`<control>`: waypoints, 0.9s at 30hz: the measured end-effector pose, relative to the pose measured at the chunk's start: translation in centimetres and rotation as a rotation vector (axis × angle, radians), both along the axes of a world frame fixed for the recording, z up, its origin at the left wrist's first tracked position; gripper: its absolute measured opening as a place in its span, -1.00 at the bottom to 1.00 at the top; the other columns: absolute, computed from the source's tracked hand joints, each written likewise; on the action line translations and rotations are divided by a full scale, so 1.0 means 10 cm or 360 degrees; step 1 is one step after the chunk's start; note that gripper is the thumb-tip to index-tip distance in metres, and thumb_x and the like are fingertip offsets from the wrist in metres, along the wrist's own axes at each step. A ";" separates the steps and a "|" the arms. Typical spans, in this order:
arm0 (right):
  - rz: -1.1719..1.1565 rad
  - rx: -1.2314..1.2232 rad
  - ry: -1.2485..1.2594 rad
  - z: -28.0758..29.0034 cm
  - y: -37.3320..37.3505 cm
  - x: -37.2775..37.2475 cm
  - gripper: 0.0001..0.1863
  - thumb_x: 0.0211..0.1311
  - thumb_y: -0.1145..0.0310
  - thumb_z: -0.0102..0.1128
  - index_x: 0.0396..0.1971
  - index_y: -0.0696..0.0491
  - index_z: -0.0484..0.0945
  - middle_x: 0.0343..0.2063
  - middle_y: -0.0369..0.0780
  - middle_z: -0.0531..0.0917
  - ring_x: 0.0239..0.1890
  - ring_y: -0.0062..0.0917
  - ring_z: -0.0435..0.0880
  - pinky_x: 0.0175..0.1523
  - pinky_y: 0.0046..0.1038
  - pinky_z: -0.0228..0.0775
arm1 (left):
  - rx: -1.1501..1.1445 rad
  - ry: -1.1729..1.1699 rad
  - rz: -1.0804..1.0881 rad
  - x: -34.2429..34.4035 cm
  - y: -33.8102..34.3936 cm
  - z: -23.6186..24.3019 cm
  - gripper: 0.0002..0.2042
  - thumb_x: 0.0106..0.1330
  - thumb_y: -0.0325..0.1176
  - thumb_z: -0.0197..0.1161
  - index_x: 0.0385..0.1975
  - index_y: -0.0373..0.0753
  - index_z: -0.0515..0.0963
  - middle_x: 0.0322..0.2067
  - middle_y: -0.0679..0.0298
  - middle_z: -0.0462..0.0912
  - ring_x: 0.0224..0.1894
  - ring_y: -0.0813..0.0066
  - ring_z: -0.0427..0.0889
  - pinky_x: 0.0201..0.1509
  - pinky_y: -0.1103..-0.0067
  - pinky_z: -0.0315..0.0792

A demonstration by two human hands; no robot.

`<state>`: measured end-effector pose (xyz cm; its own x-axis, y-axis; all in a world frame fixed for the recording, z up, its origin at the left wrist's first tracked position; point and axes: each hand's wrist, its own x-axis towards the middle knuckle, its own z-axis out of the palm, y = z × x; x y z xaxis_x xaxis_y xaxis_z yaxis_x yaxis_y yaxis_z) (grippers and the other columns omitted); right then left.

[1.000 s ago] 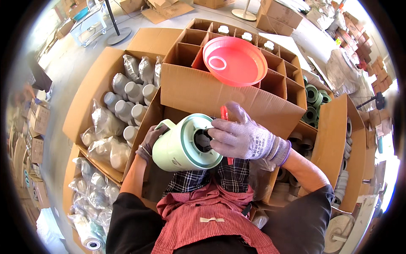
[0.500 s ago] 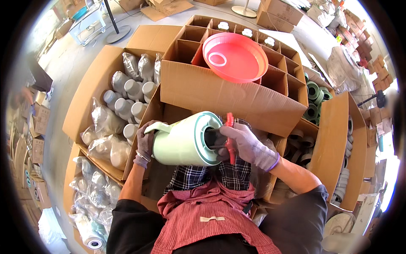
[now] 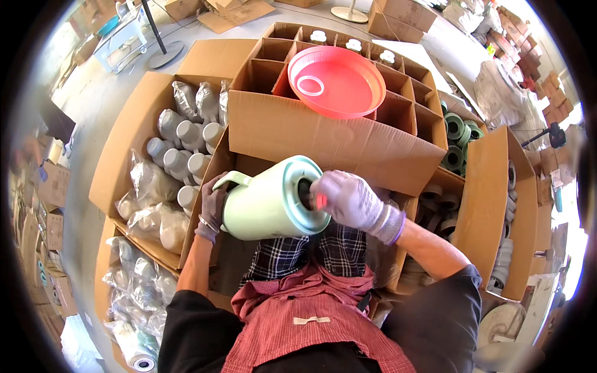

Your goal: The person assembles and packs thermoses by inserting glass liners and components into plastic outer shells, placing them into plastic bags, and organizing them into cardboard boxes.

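A pale green thermos jug [image 3: 258, 208] lies on its side above my lap, its round open end turned to the right. My gloved left hand [image 3: 213, 206] is closed around its left end, beside the looped handle. At the open end my gloved right hand [image 3: 356, 202] grips a red-handled tool [image 3: 321, 201]. The tool's dark part reaches into the opening. Most of its handle is hidden under my fingers.
Ahead stands a divided carton [image 3: 323, 140] with a red round tray [image 3: 345, 87] on top. Bagged grey bottles [image 3: 177, 140] fill a carton at left. Green rings [image 3: 456, 127] and a carton of pale rings [image 3: 502, 264] are at right.
My right hand has turned the red handle, which stood upright across the opening and now shows only one end. The jug's open end has tilted slightly; my left hand keeps its hold.
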<state>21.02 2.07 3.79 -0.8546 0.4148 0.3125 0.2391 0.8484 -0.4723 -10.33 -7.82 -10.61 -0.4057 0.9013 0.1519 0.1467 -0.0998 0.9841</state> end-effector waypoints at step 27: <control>-0.1509 0.0023 0.0110 0.64 1.31 2.29 -0.70 0.25 0.27 0.16 -0.09 0.10 0.61 -0.20 -0.10 0.66 -0.14 -0.29 0.66 -0.01 -0.36 0.47 | 0.0681 0.1422 -0.1081 1.66 0.18 1.19 -0.72 0.27 -0.20 0.22 -0.14 -0.25 0.54 -0.06 0.07 0.61 0.07 -0.02 0.54 0.29 0.02 0.24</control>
<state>43.91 15.13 10.23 -0.1431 0.9218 0.3603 0.8032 0.3209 -0.5020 6.28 -6.05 1.29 0.5341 0.6983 0.4767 0.5516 -0.7151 0.4295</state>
